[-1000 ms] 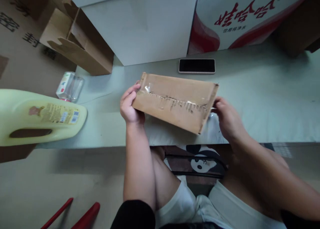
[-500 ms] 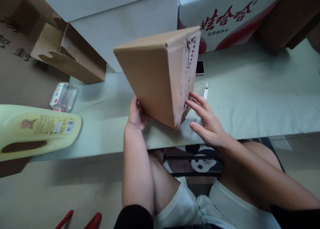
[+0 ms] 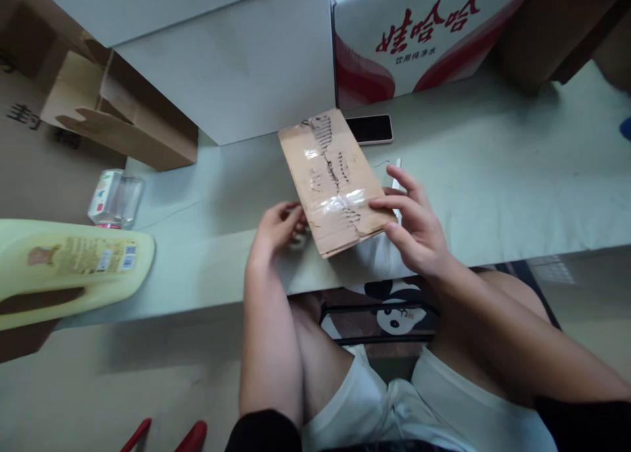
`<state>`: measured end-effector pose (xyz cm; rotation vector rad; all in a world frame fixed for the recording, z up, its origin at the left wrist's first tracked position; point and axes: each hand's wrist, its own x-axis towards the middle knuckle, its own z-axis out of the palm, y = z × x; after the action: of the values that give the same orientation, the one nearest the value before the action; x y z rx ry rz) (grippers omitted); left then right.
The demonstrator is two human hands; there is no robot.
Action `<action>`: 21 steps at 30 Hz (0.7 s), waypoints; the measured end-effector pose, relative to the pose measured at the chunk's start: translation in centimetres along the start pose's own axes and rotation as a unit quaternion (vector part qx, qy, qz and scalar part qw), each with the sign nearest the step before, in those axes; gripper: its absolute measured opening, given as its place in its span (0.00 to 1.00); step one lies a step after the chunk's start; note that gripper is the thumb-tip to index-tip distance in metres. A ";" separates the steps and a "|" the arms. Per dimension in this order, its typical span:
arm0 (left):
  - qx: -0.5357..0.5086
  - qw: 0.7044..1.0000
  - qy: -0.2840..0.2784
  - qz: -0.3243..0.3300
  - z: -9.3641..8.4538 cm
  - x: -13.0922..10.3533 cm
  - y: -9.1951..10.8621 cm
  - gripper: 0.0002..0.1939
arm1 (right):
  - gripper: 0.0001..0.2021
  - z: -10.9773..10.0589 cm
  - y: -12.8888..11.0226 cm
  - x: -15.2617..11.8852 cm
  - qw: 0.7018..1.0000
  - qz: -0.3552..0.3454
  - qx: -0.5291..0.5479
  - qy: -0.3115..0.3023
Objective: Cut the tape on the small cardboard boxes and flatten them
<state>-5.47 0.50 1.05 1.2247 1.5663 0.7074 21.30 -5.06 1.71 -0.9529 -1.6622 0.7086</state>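
Observation:
A brown cardboard box (image 3: 328,176) stands in front of me, its taped, black-printed face turned up. Clear tape shines across that face, and the lower edge looks creased. My right hand (image 3: 419,228) grips the box at its near right corner, a finger on the printed face and the thumb at the edge. Beside the left edge, my left hand (image 3: 280,230) has loosely bent fingers, apart from one another, with the tips close to the box; I cannot tell if they touch it. A slim white stick-like object (image 3: 398,166) is partly hidden behind my right hand.
A phone (image 3: 372,129) lies behind the box, before a white and red carton (image 3: 409,51) and a large white box (image 3: 231,77). On the left are an open cardboard box (image 3: 152,127), a clear plastic container (image 3: 118,198) and a yellow jug (image 3: 73,268). The table's cloth (image 3: 493,196) stretches right.
The box has been tipped and lowered, so its taped face now points up instead of to the right. My left hand has loosened from its lower left side. The phone shows more fully.

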 end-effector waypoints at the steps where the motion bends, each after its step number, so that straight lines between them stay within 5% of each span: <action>1: -0.029 0.994 0.080 0.071 0.0 0.5 -0.2 0.29 | 0.14 0.2 0.0 0.0 1.000 -0.001 0.005 -0.016; 4: -0.082 0.934 0.192 0.291 0.4 1.5 -0.5 0.29 | 0.15 0.9 -0.1 -0.1 0.998 -0.007 0.030 -0.060; 8: -0.005 0.881 0.164 0.443 1.4 1.6 -0.2 0.24 | 0.15 1.4 -0.2 -0.1 0.997 0.001 0.037 -0.066; 12: 0.006 0.880 0.160 0.448 2.1 1.4 -0.2 0.22 | 0.14 0.9 -0.1 0.0 0.999 0.013 0.023 -0.029; 16: 0.002 0.880 0.178 0.441 2.5 1.4 -0.2 0.23 | 0.15 -0.7 0.2 0.6 0.985 0.148 -0.078 0.037; 21: 0.006 0.889 0.180 0.421 2.6 1.3 0.1 0.24 | 0.22 -2.1 0.8 1.5 0.859 0.320 -0.347 -0.199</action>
<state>-2.98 1.48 -0.18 1.8800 1.2651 1.5526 23.26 -3.35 2.39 -2.0552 -2.0221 0.7776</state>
